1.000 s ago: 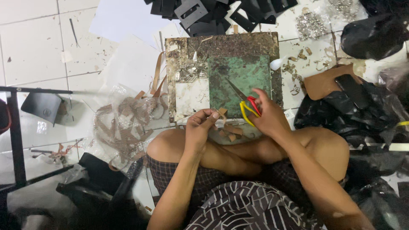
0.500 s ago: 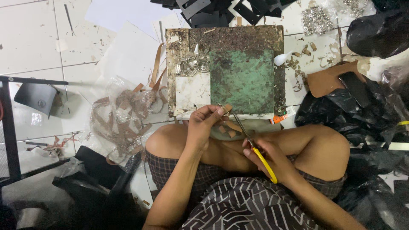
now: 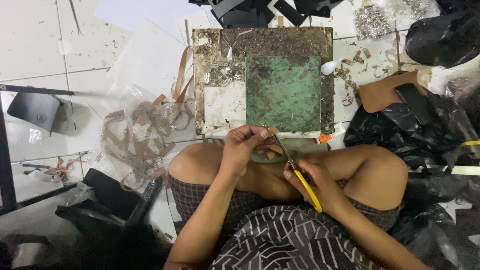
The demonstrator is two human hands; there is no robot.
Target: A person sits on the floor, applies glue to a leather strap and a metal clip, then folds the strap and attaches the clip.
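Left hand [image 3: 243, 150] at frame centre, fingers pinched on a small tan strip [image 3: 272, 131]. Right hand [image 3: 315, 182] just lower right, closed around yellow-handled scissors [image 3: 295, 170], blades slanting up-left to the strip, below the green cutting mat [image 3: 282, 92].

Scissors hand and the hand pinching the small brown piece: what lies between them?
In the head view, only the scissors span the gap from right hand to the brown piece in the left hand, over the bare legs.
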